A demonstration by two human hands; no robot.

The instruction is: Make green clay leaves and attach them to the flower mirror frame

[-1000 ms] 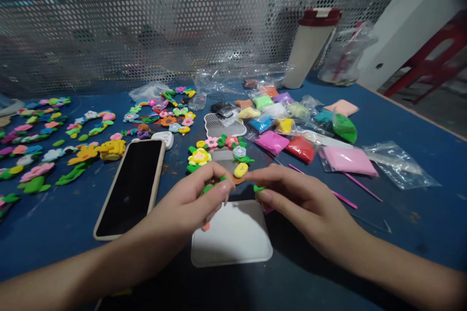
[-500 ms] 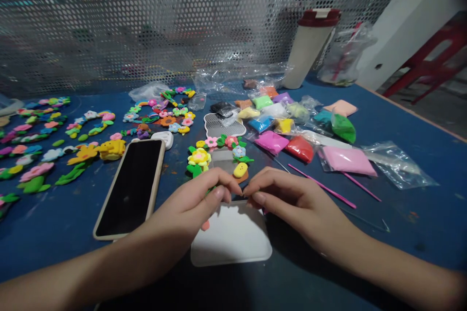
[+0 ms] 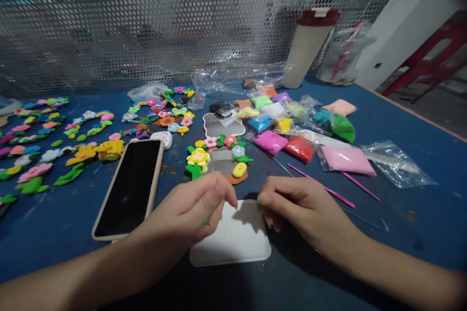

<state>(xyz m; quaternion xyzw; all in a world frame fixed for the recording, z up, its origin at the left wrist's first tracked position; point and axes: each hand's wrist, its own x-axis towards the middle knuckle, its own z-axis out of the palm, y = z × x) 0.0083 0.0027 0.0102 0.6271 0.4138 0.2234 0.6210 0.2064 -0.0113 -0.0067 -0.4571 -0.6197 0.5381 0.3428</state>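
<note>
The left hand (image 3: 199, 206) hovers over the left part of a white, round-cornered flat board (image 3: 237, 243), its fingers curled inward; a bit of green material (image 3: 206, 222) shows beneath them, though I cannot tell whether they are clamped on it. The right hand (image 3: 299, 204) is just beside the board's right edge, thumb and forefinger pinched together on a small green piece (image 3: 259, 206), mostly hidden. The two hands are apart, with a narrow gap between their fingertips. Just beyond them on the blue bench (image 3: 412, 252) lies a frame decorated with colourful clay flowers and green leaves (image 3: 198, 157) — a yellow oval clay piece with a tiny face (image 3: 240, 170) sits at its near right corner, against a brown clay patch (image 3: 238, 178). Behind the frame is a white-rimmed mesh panel (image 3: 223, 125); to its right are small clear packets of coloured clay (image 3: 270, 142), with pink plastic sticks (image 3: 321, 185) nearer the right hand. A black-screened phone in a beige case (image 3: 129, 187) lies left of the board, near more clay-flower pieces (image 3: 82, 154).
</note>
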